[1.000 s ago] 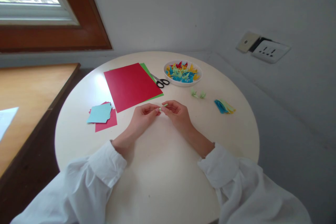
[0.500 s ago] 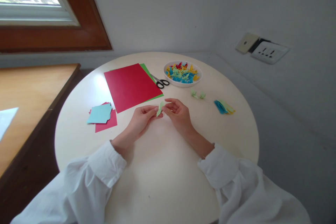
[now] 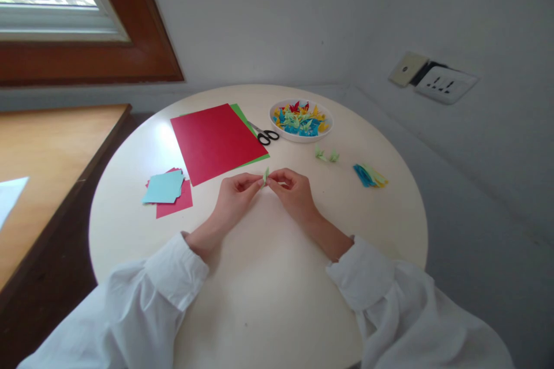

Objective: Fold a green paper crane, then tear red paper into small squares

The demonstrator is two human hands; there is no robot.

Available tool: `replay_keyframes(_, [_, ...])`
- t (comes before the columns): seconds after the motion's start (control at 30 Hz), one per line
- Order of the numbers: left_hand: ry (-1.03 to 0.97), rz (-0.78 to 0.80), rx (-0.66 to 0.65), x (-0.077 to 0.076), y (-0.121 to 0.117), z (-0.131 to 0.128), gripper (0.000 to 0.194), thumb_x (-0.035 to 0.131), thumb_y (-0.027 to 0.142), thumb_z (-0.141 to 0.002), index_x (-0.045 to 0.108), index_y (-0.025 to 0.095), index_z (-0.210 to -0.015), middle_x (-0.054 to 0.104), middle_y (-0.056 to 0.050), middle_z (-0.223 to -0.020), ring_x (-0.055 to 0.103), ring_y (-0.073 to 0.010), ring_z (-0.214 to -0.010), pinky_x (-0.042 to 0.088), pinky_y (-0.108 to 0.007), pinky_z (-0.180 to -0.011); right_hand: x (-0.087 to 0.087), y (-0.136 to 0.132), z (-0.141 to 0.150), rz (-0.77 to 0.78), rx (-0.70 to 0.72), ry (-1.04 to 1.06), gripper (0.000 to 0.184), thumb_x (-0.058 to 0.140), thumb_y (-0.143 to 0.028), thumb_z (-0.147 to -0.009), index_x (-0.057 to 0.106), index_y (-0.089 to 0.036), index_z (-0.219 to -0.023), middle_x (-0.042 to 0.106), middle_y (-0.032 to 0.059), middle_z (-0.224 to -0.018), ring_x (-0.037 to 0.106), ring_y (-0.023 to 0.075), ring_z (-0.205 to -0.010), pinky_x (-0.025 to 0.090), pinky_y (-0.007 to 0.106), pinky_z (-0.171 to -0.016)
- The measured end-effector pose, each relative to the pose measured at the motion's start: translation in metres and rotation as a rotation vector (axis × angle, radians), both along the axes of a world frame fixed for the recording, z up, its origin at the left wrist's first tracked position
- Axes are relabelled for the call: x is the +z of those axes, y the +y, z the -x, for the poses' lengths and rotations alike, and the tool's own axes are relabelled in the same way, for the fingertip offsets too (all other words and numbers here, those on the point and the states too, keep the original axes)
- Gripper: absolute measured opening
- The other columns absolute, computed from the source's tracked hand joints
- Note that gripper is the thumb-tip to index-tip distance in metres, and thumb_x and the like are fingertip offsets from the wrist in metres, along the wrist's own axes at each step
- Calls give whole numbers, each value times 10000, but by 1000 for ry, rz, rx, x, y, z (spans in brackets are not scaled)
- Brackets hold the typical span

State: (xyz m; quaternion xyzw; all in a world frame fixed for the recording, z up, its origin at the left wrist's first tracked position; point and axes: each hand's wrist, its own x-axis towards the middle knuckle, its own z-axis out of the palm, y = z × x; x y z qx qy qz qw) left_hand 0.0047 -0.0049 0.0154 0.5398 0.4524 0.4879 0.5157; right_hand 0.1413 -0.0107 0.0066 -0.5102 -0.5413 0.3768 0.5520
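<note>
Between my fingertips, above the middle of the round table, is a small light green folded paper piece (image 3: 265, 176). My left hand (image 3: 237, 195) pinches its left side between thumb and fingers. From the other side my right hand (image 3: 294, 191) grips it with thumb and forefinger, the two hands nearly touching. Fingers cover its lower part. Two light green folded paper cranes (image 3: 326, 155) rest on the table beyond my right hand. Farther right lies a bundle of blue, green and yellow folded paper strips (image 3: 369, 175).
A white bowl (image 3: 302, 138) of colourful folded paper cranes stands at the back of the table (image 3: 268, 300). Black-handled scissors (image 3: 267, 137) lie beside red (image 3: 216, 141) and green sheets. Light blue paper squares (image 3: 163, 187) overlap red ones at left. A wall socket (image 3: 445, 85) is at right.
My right fingers have closed in on the green paper piece, which now shows narrower and more upright between both hands. The other things on the table have stayed put.
</note>
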Motion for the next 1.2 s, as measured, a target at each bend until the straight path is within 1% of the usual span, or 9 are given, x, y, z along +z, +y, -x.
replay_keyframes(0.13, [38,-62,13,1,-1,0,200,724,349,-646,721,169,-733,722,-49,-781,635,-200,-750,476,-288,-687,-1,0,0,5,-8,8,105,635,-299,-663,629,-194,-666,664,18,-690,611,167,-678,485,288,-622])
replay_keyframes(0.27, [58,-77,9,2,-2,-1,170,701,330,-661,712,170,-717,712,-44,-755,624,-186,-720,467,-276,-674,0,0,0,8,-4,13,102,639,-295,-657,618,-195,-657,656,14,-679,607,162,-664,486,287,-618])
replay_keyframes(0.37, [65,-46,-3,1,-2,-1,164,685,321,-670,694,159,-698,691,-39,-715,604,-168,-677,459,-265,-647,1,-1,0,7,1,1,97,632,-287,-660,605,-195,-647,644,7,-660,598,151,-636,483,278,-601])
replay_keyframes(0.53, [-13,24,-26,-1,-3,-3,178,678,322,-658,664,148,-693,659,-31,-701,596,-157,-673,488,-292,-698,5,-5,1,-34,-9,-86,88,608,-275,-690,601,-193,-657,644,4,-658,585,140,-612,469,269,-586])
replay_keyframes(0.67, [-43,47,-25,0,-4,-4,164,681,311,-659,644,152,-676,636,-14,-682,586,-147,-663,498,-304,-722,7,-6,1,-72,-30,-144,67,597,-249,-706,608,-193,-672,651,8,-677,585,141,-638,461,265,-597])
replay_keyframes(0.83, [-23,44,-14,-2,-3,-4,170,681,315,-660,647,151,-693,642,-27,-709,592,-161,-691,499,-306,-721,7,-6,1,-108,-39,-177,61,589,-238,-719,615,-199,-679,662,10,-695,583,144,-647,453,269,-601])
replay_keyframes(1.07, [-53,61,-20,-2,-4,-4,207,698,348,-650,634,156,-694,628,-16,-705,592,-156,-700,490,-304,-734,5,-7,1,-135,-41,-179,48,596,-232,-726,618,-205,-693,662,6,-706,586,145,-666,442,266,-602])
replay_keyframes(1.2, [-97,72,-21,-1,-4,-5,245,726,372,-621,626,157,-685,615,-3,-689,580,-142,-676,490,-296,-722,5,-6,1,-109,-34,-138,46,602,-232,-721,617,-203,-689,663,6,-708,590,147,-678,436,266,-601])
